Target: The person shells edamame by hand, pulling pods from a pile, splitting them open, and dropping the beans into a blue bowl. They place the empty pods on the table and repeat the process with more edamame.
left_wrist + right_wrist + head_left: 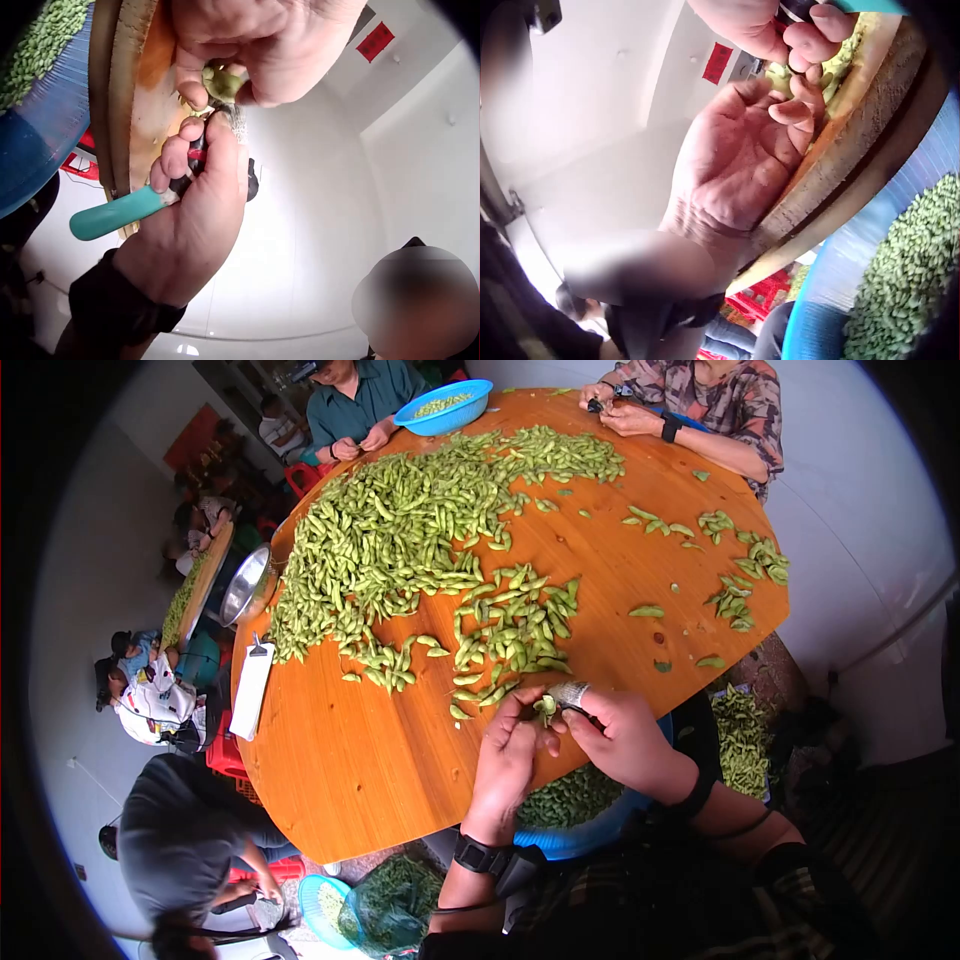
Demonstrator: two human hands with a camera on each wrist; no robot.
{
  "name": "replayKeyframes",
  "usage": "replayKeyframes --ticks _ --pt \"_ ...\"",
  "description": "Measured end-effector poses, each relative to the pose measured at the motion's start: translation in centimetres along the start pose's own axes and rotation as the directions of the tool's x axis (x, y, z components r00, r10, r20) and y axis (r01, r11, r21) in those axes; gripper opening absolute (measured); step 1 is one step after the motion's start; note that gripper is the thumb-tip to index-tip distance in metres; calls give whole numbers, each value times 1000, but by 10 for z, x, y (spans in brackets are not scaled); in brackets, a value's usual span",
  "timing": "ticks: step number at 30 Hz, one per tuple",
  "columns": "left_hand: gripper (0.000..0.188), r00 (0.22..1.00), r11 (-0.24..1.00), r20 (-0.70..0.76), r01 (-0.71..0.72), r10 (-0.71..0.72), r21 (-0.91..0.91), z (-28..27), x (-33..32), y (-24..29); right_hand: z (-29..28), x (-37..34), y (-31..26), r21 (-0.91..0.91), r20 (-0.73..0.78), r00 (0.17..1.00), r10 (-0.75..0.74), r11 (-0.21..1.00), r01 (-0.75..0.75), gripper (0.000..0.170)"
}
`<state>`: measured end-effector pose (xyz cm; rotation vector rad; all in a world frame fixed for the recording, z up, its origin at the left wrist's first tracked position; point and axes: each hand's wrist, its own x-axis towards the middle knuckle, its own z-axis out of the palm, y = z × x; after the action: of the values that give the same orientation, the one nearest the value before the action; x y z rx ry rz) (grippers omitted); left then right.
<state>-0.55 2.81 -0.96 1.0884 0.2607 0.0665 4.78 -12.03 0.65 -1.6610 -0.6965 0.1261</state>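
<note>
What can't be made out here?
Far end of teal-handled tool, left wrist view: hidden by right hand.
Part of the pod, left wrist view: behind left hand.
Rest of blue basin, right wrist view: cut off by frame edge.
Writing on red sign, left wrist view: too small.

Free lane: bare glossy orange wooden tabletop (365, 770) left of the left hand (510, 748), up to 1 white rectangular clipboard (252, 695) at the edge. Ahead: loose plump green pods (522, 628) block. Downward: big blue plastic tub (49, 154) blocks.
</note>
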Motion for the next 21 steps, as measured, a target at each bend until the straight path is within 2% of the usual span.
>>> replayKeyframes --ticks 2,3,5,6,7,9,10,12,13,15,16,17,19,20,21 --pt "16 979 965 76 -202 191 170 7 -2 -4 -3 1 -2 -242 79 997 -20 970 38 21" --pt "16 979 965 73 -201 191 170 5 -2 -7 -2 0 -2 -241 82 996 -19 970 38 21" --pt "21 980 962 66 -199 190 187 -2 -1 -13 0 -3 -1 84 84 985 151 984 -158 20" --pt "15 981 954 44 -196 191 229 1 -3 -12 1 -2 4 146 69 989 134 979 -142 20" --pt "15 981 954 44 -195 190 229 1 -3 -12 -1 -3 4 147 69 989 134 979 -143 20" --pt "14 984 925 22 -173 176 339 0 -4 -12 -5 -4 4 132 140 957 256 953 -274 21" --pt "14 984 924 22 -173 177 340 0 -4 -13 -6 -4 2 133 139 957 255 953 -273 21" --pt "18 982 966 -13 -184 190 180 0 -2 -13 -8 -3 -4 245 124 917 380 884 -399 21" --pt "18 982 966 -14 -184 190 183 0 -2 -11 -12 -1 -7 314 123 905 408 849 -425 20" --pt "21 993 994 -53 -107 106 -19 -2 -1 -4 -21 3 -17 394 142 885 444 794 -462 17" --pt "23 995 995 -54 -90 88 -36 -4 -2 -4 -25 4 -19 411 151 874 462 775 -481 14" --pt "23 995 995 -52 -91 89 -35 -4 -5 -2 -28 5 -21 412 149 875 460 776 -478 14" --pt "23 995 984 -76 -55 69 168 1 -16 5 -35 5 -22 461 155 850 503 724 -513 19" --pt "23 994 985 -111 12 8 171 4 -22 10 -39 6 -16 474 149 873 465 741 -476 15" --pt "23 994 985 -112 15 4 174 4 -25 11 -44 5 -18 472 110 878 465 754 -458 17"
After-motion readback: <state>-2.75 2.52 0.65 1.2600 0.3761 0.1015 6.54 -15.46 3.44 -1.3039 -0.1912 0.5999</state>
